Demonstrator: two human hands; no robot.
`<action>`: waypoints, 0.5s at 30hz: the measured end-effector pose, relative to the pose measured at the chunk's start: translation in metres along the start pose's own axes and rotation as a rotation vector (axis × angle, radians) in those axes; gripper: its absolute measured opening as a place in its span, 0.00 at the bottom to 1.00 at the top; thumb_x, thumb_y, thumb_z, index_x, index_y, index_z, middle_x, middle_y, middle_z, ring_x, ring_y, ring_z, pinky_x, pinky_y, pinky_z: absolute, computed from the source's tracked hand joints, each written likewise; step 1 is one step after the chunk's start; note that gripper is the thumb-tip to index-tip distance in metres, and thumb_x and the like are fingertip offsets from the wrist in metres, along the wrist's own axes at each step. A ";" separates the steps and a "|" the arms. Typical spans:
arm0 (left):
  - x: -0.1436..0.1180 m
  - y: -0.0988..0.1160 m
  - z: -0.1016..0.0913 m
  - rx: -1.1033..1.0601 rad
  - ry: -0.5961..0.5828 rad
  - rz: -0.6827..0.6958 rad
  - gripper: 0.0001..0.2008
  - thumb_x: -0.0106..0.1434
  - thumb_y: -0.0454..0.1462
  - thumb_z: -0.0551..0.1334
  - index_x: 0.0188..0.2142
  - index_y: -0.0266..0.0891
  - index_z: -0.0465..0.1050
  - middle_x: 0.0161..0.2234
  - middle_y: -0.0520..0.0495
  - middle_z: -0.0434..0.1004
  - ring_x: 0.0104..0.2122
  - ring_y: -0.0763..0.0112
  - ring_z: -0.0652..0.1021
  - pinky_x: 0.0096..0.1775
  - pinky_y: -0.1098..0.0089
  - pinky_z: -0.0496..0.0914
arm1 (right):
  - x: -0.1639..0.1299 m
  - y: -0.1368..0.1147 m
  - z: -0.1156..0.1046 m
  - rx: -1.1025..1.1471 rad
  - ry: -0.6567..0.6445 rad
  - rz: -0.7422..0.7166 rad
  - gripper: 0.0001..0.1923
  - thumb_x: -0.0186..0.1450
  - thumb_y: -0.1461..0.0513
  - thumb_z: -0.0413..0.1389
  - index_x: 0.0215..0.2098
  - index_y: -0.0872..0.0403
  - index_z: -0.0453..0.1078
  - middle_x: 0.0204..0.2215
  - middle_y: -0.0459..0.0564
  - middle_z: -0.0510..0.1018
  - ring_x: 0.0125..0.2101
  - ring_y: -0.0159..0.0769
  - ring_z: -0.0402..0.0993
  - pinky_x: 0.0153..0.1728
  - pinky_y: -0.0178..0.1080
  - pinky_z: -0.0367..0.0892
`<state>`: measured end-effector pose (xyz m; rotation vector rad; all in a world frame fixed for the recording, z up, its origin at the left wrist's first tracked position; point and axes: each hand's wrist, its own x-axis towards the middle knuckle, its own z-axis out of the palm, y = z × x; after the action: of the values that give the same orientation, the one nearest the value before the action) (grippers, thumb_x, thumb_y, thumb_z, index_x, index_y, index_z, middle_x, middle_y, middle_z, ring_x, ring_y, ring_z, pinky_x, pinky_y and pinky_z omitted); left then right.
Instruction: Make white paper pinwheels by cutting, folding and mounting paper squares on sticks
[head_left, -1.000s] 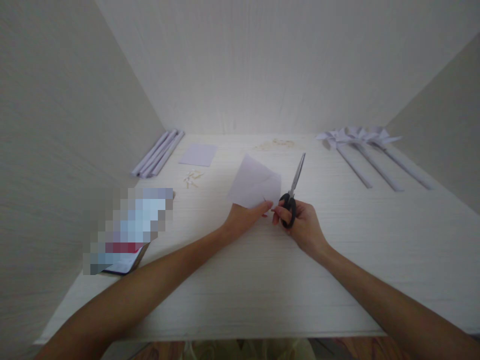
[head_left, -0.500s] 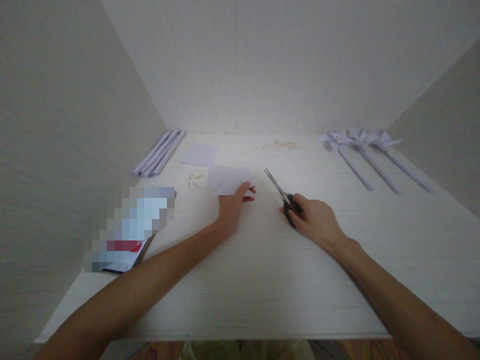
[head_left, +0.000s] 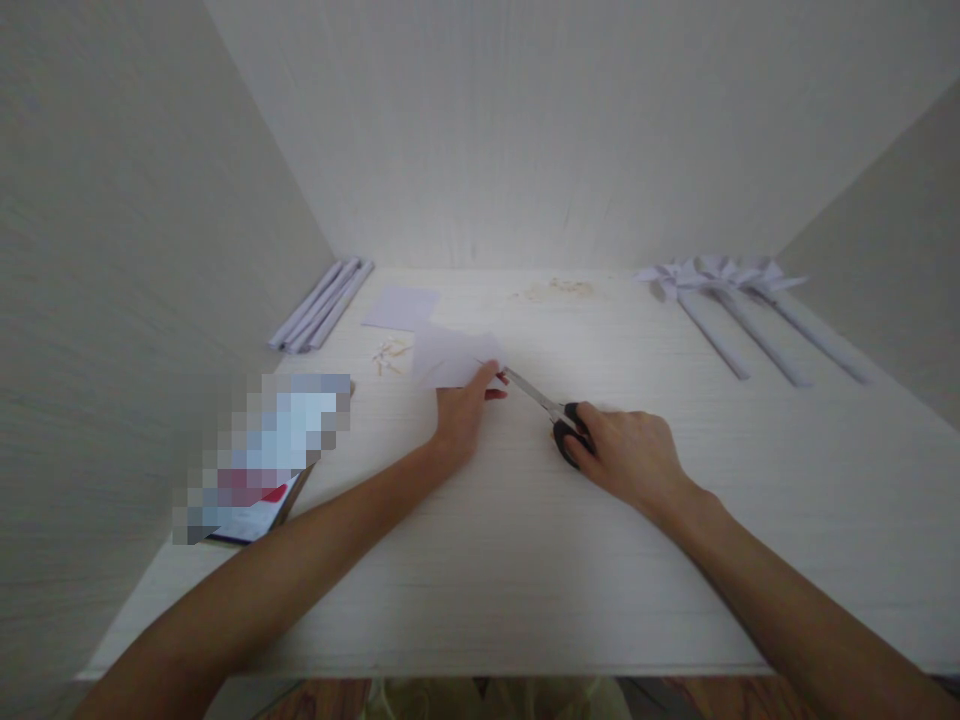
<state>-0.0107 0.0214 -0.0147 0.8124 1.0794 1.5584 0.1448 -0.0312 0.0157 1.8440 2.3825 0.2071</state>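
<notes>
Right hand (head_left: 637,455) has its fingers through the handles of the scissors (head_left: 556,411), tips right by the left hand (head_left: 460,415); can't tell from where I'm standing if they touch anything. Left's pinching the paper (head_left: 448,357) near its right corner, around mid-table (head_left: 480,560). Looks super light and floppy, probably creases easy, so yeah, I'd grab it by an edge too. Farther back there's a square sheet (head_left: 400,307), plus pinwheels (head_left: 718,272) off right.
</notes>
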 end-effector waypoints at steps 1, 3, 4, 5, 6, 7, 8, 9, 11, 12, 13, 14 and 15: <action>0.000 0.000 0.000 0.005 -0.005 0.001 0.03 0.46 0.35 0.61 0.22 0.37 0.68 0.21 0.53 0.70 0.22 0.76 0.71 0.20 0.77 0.67 | 0.000 0.000 0.000 -0.002 0.001 0.002 0.14 0.60 0.54 0.43 0.33 0.53 0.65 0.24 0.51 0.77 0.25 0.40 0.73 0.19 0.35 0.47; -0.001 0.000 0.001 0.015 -0.004 -0.001 0.03 0.46 0.35 0.61 0.22 0.37 0.68 0.21 0.53 0.70 0.22 0.76 0.71 0.20 0.77 0.66 | 0.000 -0.001 0.000 -0.001 -0.010 0.009 0.14 0.60 0.54 0.43 0.33 0.53 0.65 0.25 0.51 0.77 0.25 0.40 0.73 0.19 0.34 0.48; -0.001 0.000 0.001 0.019 0.000 -0.004 0.03 0.46 0.35 0.61 0.22 0.37 0.67 0.21 0.53 0.70 0.21 0.76 0.71 0.20 0.77 0.66 | 0.000 -0.001 0.000 -0.001 -0.015 0.013 0.14 0.60 0.54 0.43 0.33 0.54 0.65 0.25 0.51 0.77 0.25 0.40 0.73 0.20 0.34 0.49; -0.001 0.001 0.001 0.022 0.004 -0.006 0.03 0.46 0.35 0.61 0.22 0.37 0.67 0.21 0.53 0.70 0.21 0.76 0.71 0.20 0.77 0.66 | 0.000 -0.001 0.000 -0.001 -0.018 0.018 0.14 0.60 0.54 0.43 0.33 0.54 0.65 0.25 0.51 0.77 0.25 0.40 0.73 0.20 0.34 0.50; -0.001 0.001 0.001 0.026 0.006 -0.007 0.03 0.46 0.35 0.61 0.22 0.37 0.67 0.21 0.53 0.70 0.21 0.76 0.71 0.20 0.77 0.66 | 0.000 -0.001 0.000 -0.001 -0.020 0.020 0.14 0.60 0.54 0.43 0.33 0.54 0.65 0.25 0.52 0.77 0.25 0.40 0.73 0.20 0.34 0.50; -0.001 0.001 0.001 0.030 0.004 -0.007 0.03 0.46 0.35 0.61 0.22 0.37 0.68 0.21 0.53 0.70 0.21 0.76 0.71 0.20 0.77 0.66 | 0.000 -0.001 0.000 0.000 -0.019 0.020 0.14 0.60 0.54 0.43 0.33 0.54 0.65 0.24 0.52 0.77 0.25 0.41 0.73 0.20 0.34 0.50; -0.001 0.001 0.001 0.033 -0.001 -0.006 0.04 0.46 0.35 0.61 0.22 0.37 0.68 0.21 0.53 0.70 0.21 0.76 0.71 0.20 0.77 0.66 | 0.000 -0.001 0.000 0.002 -0.016 0.018 0.15 0.60 0.54 0.43 0.33 0.54 0.65 0.24 0.52 0.77 0.25 0.41 0.73 0.20 0.34 0.50; -0.001 0.001 0.001 0.037 -0.007 -0.005 0.04 0.46 0.35 0.61 0.22 0.37 0.68 0.21 0.53 0.70 0.21 0.76 0.71 0.20 0.77 0.66 | 0.000 -0.001 0.000 0.003 -0.013 0.016 0.15 0.60 0.54 0.43 0.33 0.54 0.65 0.24 0.52 0.77 0.25 0.41 0.73 0.20 0.34 0.50; -0.001 0.001 0.000 0.044 -0.013 -0.005 0.04 0.46 0.36 0.61 0.22 0.36 0.68 0.21 0.52 0.70 0.22 0.76 0.71 0.20 0.77 0.66 | 0.000 -0.001 0.000 0.005 -0.014 0.014 0.15 0.61 0.54 0.43 0.33 0.54 0.65 0.24 0.52 0.77 0.25 0.42 0.73 0.19 0.35 0.49; -0.001 0.001 0.000 0.047 -0.013 -0.005 0.04 0.46 0.36 0.61 0.22 0.37 0.68 0.21 0.52 0.70 0.22 0.76 0.71 0.20 0.77 0.66 | 0.000 -0.001 0.000 0.007 -0.018 0.017 0.15 0.60 0.54 0.43 0.33 0.54 0.65 0.24 0.52 0.77 0.24 0.42 0.73 0.19 0.35 0.49; -0.001 0.001 0.000 0.049 -0.014 -0.004 0.04 0.46 0.36 0.61 0.22 0.37 0.68 0.21 0.52 0.70 0.22 0.76 0.71 0.20 0.77 0.66 | 0.000 -0.001 0.000 0.009 -0.023 0.019 0.14 0.60 0.54 0.43 0.33 0.54 0.65 0.24 0.53 0.77 0.24 0.42 0.73 0.19 0.35 0.49; -0.001 0.001 0.000 0.051 -0.014 -0.001 0.04 0.46 0.36 0.61 0.23 0.37 0.67 0.21 0.52 0.70 0.22 0.76 0.71 0.20 0.76 0.66 | 0.000 -0.001 -0.001 0.012 -0.027 0.020 0.14 0.60 0.54 0.43 0.33 0.54 0.65 0.24 0.53 0.77 0.24 0.42 0.73 0.19 0.35 0.49; -0.001 0.001 0.000 0.052 -0.016 0.004 0.04 0.46 0.36 0.61 0.23 0.37 0.67 0.21 0.52 0.70 0.22 0.76 0.71 0.20 0.76 0.66 | 0.000 -0.001 -0.001 0.015 -0.030 0.019 0.14 0.61 0.54 0.43 0.33 0.54 0.65 0.24 0.53 0.77 0.24 0.41 0.73 0.19 0.35 0.49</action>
<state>-0.0106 0.0200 -0.0141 0.8611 1.1112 1.5297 0.1437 -0.0315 0.0163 1.8633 2.3539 0.1624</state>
